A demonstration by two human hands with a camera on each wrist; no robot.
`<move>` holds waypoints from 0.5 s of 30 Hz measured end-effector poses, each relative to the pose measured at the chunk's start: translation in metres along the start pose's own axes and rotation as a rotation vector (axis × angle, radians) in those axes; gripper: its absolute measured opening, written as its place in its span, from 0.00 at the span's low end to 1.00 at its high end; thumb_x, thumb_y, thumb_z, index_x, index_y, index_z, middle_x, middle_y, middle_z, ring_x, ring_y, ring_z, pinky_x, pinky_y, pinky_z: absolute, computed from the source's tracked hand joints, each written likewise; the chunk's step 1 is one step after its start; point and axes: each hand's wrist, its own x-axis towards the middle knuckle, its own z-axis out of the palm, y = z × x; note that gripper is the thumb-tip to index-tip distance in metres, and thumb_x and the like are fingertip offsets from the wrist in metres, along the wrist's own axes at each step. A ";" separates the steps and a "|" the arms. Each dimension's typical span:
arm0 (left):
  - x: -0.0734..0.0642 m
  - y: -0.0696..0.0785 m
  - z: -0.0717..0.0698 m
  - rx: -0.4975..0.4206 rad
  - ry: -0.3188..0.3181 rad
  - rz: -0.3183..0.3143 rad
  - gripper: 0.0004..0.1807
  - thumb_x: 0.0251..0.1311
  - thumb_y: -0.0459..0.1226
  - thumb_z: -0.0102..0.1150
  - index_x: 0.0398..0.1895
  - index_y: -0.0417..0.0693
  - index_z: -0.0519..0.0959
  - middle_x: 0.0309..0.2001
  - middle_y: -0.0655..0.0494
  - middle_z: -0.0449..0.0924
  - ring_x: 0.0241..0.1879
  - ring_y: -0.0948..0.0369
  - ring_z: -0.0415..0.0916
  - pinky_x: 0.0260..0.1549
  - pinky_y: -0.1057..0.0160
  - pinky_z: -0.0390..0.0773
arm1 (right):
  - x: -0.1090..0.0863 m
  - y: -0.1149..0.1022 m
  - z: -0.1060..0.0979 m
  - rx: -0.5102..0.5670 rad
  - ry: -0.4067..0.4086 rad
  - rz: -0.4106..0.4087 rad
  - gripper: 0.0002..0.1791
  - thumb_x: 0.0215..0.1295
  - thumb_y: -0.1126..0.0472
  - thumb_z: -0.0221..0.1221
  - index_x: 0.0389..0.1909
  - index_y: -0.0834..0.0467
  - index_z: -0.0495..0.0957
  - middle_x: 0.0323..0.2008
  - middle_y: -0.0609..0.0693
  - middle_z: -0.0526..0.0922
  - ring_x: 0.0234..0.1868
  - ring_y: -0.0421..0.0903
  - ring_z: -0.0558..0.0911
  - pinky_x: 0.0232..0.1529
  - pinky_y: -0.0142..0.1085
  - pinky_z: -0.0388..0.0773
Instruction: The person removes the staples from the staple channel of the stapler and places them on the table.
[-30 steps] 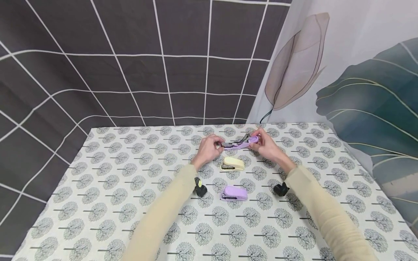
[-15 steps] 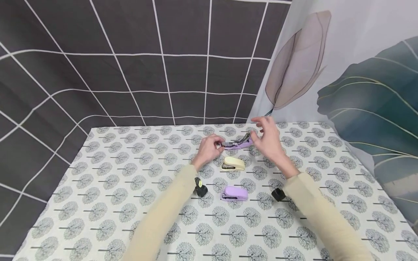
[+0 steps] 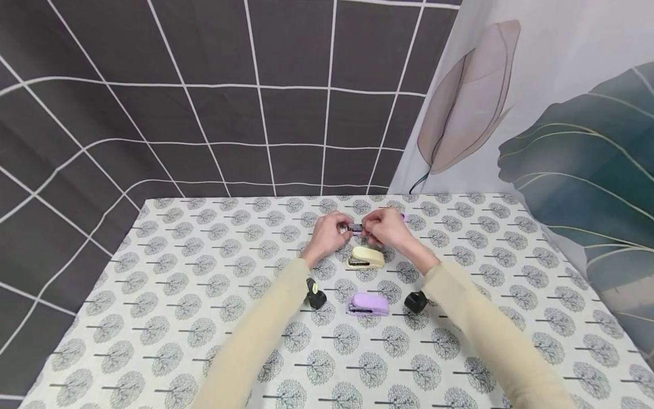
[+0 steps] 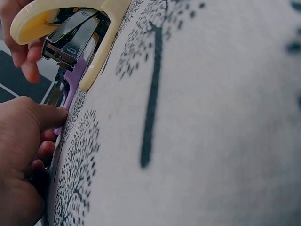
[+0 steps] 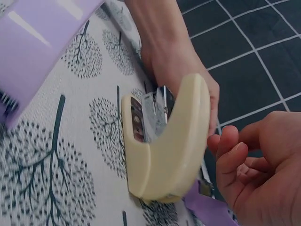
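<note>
Head view, just right of centre: far purple stapler (image 3: pixel 356 229), mostly hidden by the hands, with a bit of metal visible between them and a purple end past the right hand's knuckles. Left hand (image 3: pixel 327 236) pinches its left end; left wrist view has the thumb on the purple tip at the left edge, other fingers bent below. Right hand (image 3: pixel 386 230) is over its middle, fingers bent, tips close together. From where I stand, can't tell if they pinch anything; right wrist view doesn't settle it.

Yellow stapler (image 3: pixel 367 257) lies just below the hands in the head view, not held, metal mouth facing left. Near purple stapler (image 3: pixel 369 304) lies below that, same heading, also not held. Black wrist units: left (image 3: pixel 315 294) and right (image 3: pixel 416 301), flanking the near one, well apart. Sleeves (image 3: pixel 260 335) cream. Tree-print cloth (image 3: pixel 204 307) underneath. Dark grid sheet (image 3: pixel 204 54) upper left, leaf-print curtain (image 3: pixel 465 113) upper right.
</note>
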 end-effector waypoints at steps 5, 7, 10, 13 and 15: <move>0.001 -0.001 0.000 0.005 0.004 0.015 0.15 0.55 0.32 0.71 0.47 0.45 0.84 0.40 0.56 0.81 0.34 0.61 0.73 0.36 0.66 0.74 | 0.004 -0.002 0.005 0.037 -0.015 0.093 0.12 0.72 0.70 0.53 0.48 0.76 0.78 0.29 0.61 0.84 0.17 0.39 0.76 0.17 0.28 0.73; 0.001 -0.001 0.000 0.013 0.005 0.020 0.15 0.55 0.32 0.71 0.47 0.45 0.84 0.41 0.56 0.81 0.35 0.61 0.73 0.36 0.66 0.73 | 0.005 -0.001 0.006 0.042 -0.018 0.113 0.12 0.72 0.71 0.53 0.47 0.75 0.78 0.29 0.60 0.84 0.18 0.40 0.77 0.17 0.28 0.73; 0.001 -0.002 0.000 0.018 0.004 0.017 0.15 0.56 0.32 0.71 0.47 0.45 0.84 0.41 0.56 0.81 0.35 0.61 0.73 0.37 0.65 0.73 | 0.007 0.001 0.008 0.040 -0.014 0.126 0.11 0.72 0.71 0.53 0.46 0.75 0.79 0.28 0.59 0.84 0.18 0.39 0.77 0.18 0.28 0.73; 0.001 -0.002 0.000 0.023 0.003 0.016 0.15 0.56 0.33 0.71 0.47 0.46 0.85 0.41 0.57 0.81 0.35 0.61 0.73 0.37 0.65 0.72 | 0.008 0.002 0.010 0.040 -0.005 0.133 0.11 0.72 0.70 0.53 0.45 0.75 0.79 0.26 0.58 0.84 0.18 0.39 0.76 0.18 0.27 0.73; 0.001 -0.003 0.000 0.025 0.006 0.017 0.15 0.55 0.33 0.71 0.47 0.46 0.85 0.40 0.57 0.81 0.35 0.61 0.73 0.37 0.65 0.72 | 0.009 0.002 0.011 0.046 0.003 0.147 0.11 0.72 0.70 0.53 0.46 0.75 0.78 0.26 0.58 0.84 0.18 0.39 0.76 0.18 0.27 0.73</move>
